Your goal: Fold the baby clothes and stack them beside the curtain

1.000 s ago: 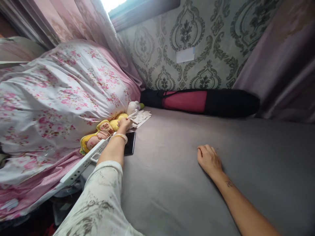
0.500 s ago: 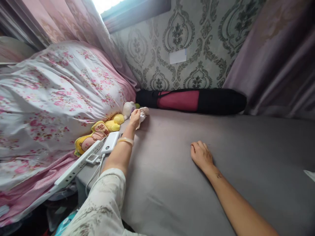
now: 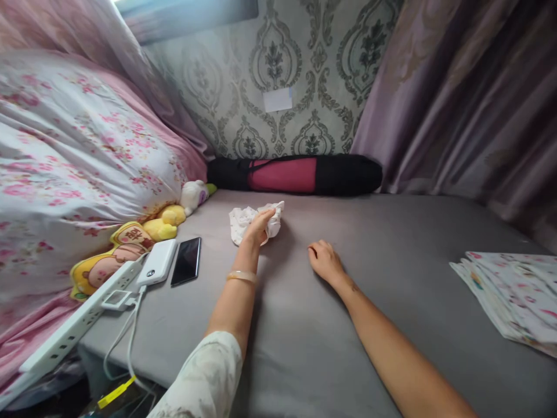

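Note:
My left hand (image 3: pixel 260 227), with a pale bangle on its wrist, grips a crumpled white cloth (image 3: pixel 241 222) that has small dark specks. The cloth bunches out on both sides of the fingers, just above or touching the grey-covered surface (image 3: pixel 287 302); I cannot tell which. To its right, my right hand (image 3: pixel 326 262) rests on that surface with its fingers loosely curled in and nothing seen in them. A gap of bare grey fabric lies between the two hands.
A black phone (image 3: pixel 186 262), a white power bank (image 3: pixel 159 262) and a power strip (image 3: pixel 82 316) lie at the left, beside plush toys (image 3: pixel 162 223). A black and red long bag (image 3: pixel 282 175) lines the wall. Folded patterned cloths (image 3: pixel 513 296) are stacked at the right.
My left hand has brought the cloth from beside the plush toys rightward and nearer to my right hand. The view has turned right, bringing the folded stack in.

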Motion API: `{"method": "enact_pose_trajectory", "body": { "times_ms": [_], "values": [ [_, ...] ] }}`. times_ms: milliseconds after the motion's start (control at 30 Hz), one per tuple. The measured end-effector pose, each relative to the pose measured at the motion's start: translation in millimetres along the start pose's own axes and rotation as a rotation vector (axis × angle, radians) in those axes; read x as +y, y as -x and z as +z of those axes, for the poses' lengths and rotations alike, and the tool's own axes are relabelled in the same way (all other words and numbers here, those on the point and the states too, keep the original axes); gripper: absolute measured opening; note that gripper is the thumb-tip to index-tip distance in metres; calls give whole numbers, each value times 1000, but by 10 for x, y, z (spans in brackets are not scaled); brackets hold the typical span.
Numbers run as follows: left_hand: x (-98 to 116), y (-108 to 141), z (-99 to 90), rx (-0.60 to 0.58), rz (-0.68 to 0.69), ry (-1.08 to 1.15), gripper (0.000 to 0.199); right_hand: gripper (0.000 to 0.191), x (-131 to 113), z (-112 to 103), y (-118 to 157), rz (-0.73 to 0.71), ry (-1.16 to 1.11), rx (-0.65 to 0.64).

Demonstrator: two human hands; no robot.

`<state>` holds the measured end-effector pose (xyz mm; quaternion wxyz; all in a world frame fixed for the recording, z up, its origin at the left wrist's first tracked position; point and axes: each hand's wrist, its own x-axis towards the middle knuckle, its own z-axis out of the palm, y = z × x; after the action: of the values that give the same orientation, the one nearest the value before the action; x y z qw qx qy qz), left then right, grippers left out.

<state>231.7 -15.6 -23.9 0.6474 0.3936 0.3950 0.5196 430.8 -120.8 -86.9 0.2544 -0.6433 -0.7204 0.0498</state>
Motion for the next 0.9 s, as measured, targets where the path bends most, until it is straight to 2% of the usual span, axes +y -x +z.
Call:
{"method": "enact_pose_trajectory", "body": {
  "times_ms": [100, 233, 300, 367, 467, 600, 700, 800, 900],
  "values": [
    [-86, 119, 255, -111, -67, -74, 20, 26, 65, -49, -69, 51, -227, 28],
    [-171, 290, 544, -237, -128, -173, 16, 28, 200, -208, -173, 133, -489, 160],
    [-193, 368, 652, -308, -132, -248, 15, 35, 277, -313, -200, 111, -551, 200],
    [-201, 430, 724, -378, -116, -377, 15, 45, 340, -409, -207, 28, -577, 185],
    [-187, 487, 763, -458, -82, -531, 16, 52, 386, -499, -195, -90, -583, 89],
    [-114, 530, 721, -586, -18, -566, 24, 28, 386, -540, -174, -99, -634, -44],
    [-37, 568, 657, -662, -50, -548, 24, 16, 404, -611, -155, -69, -660, -53],
    [11, 598, 607, -648, -36, -485, 32, 17, 445, -771, -132, -16, -661, -20],
    [14, 603, 612, -581, 35, -442, 37, 17, 456, -998, -105, 1, -618, 1]
  ]
}}
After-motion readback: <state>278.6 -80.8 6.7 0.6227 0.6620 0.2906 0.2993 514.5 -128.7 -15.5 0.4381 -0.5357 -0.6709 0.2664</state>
